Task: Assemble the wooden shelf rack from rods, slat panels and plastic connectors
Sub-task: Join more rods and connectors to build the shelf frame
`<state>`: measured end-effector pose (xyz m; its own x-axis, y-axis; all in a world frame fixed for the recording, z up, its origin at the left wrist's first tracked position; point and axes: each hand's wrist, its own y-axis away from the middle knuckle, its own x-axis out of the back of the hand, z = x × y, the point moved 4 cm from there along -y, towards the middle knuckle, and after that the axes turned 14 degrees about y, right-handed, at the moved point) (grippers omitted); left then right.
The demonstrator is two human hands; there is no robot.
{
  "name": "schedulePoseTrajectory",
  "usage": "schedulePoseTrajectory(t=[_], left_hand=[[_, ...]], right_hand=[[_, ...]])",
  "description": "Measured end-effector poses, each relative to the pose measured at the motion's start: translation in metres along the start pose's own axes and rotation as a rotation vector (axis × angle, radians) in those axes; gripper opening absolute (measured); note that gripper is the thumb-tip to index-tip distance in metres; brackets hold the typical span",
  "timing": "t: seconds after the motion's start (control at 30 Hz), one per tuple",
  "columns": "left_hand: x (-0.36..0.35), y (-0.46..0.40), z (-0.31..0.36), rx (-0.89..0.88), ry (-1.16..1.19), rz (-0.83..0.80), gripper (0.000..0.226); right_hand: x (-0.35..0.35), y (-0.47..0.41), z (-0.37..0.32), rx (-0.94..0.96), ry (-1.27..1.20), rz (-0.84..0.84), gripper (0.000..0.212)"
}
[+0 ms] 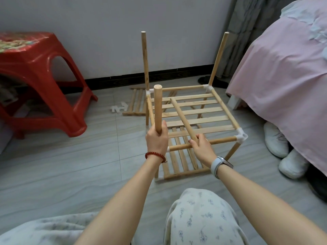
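Note:
A partly built wooden rack (192,114) stands on the floor in front of me, with a slat panel at its upper level and another slat panel (178,163) lower down. White plastic connectors (241,137) join its corners. Two upright rods (144,59) rise from the far corners. My left hand (156,138) grips an upright rod (157,106) at the near left corner. My right hand (200,145) holds a loose rod (183,118) that lies slanted across the upper slats.
A spare slat panel (136,101) and loose white connectors (119,107) lie on the tiled floor behind the rack. A red plastic stool (40,82) stands at left. A bed with pink cover (283,76) and white shoes (276,138) are at right.

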<state>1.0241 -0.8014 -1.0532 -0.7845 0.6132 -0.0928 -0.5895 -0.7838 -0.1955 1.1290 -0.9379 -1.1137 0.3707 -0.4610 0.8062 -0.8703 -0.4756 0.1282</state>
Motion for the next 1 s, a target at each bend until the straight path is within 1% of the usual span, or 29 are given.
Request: schedulePoseTrajectory(t=[0.1,0.23,0.33,0.43,0.47,0.53,0.6,0.67,0.73,0.77,0.8,0.87,0.93,1.0], left_hand=[[-0.003,-0.007,-0.006,-0.070,0.000,0.055,0.049],[-0.005,-0.009,-0.013,-0.102,-0.008,0.039,0.051],[-0.003,-0.007,-0.012,-0.063,0.001,0.013,0.049],[0.002,-0.003,-0.012,0.053,-0.064,-0.073,0.038],[0.005,0.000,-0.010,0.069,-0.140,-0.122,0.031],[0.013,0.006,-0.012,0.117,-0.413,-0.215,0.020],[0.021,0.012,-0.013,0.201,-0.786,-0.290,0.030],[0.024,0.016,-0.007,0.281,-1.086,-0.372,0.033],[0.017,0.019,0.004,0.327,-1.277,-0.487,0.031],[0.010,0.020,0.009,0.331,-1.317,-0.551,0.031],[0.001,0.020,0.012,0.328,-1.311,-0.614,0.031],[-0.028,0.025,0.013,0.275,-1.182,-0.744,0.032],[-0.062,0.033,0.010,0.135,-1.003,-0.833,0.028],[-0.091,0.038,0.001,-0.046,-0.920,-0.836,0.031]], right_hand=[[0.001,-0.003,0.000,0.013,-0.023,0.004,0.023],[0.000,-0.001,0.003,0.016,-0.044,-0.026,0.023],[0.002,0.002,0.001,-0.001,-0.061,-0.069,0.023],[0.014,0.004,-0.006,-0.023,-0.128,-0.129,0.025],[0.020,0.005,-0.009,-0.028,-0.183,-0.138,0.025],[0.033,0.005,-0.012,-0.052,-0.334,-0.113,0.023],[0.046,0.006,-0.012,-0.100,-0.531,-0.041,0.019],[0.059,0.009,-0.009,-0.133,-0.709,0.006,0.015],[0.075,0.015,-0.002,-0.158,-0.838,0.020,0.012],[0.083,0.017,0.003,-0.169,-0.896,0.030,0.012],[0.090,0.018,0.009,-0.181,-0.941,0.045,0.012],[0.103,0.017,0.029,-0.211,-1.000,0.095,0.016],[0.115,0.016,0.053,-0.253,-0.991,0.178,0.016],[0.125,0.016,0.074,-0.268,-0.947,0.260,0.014]])
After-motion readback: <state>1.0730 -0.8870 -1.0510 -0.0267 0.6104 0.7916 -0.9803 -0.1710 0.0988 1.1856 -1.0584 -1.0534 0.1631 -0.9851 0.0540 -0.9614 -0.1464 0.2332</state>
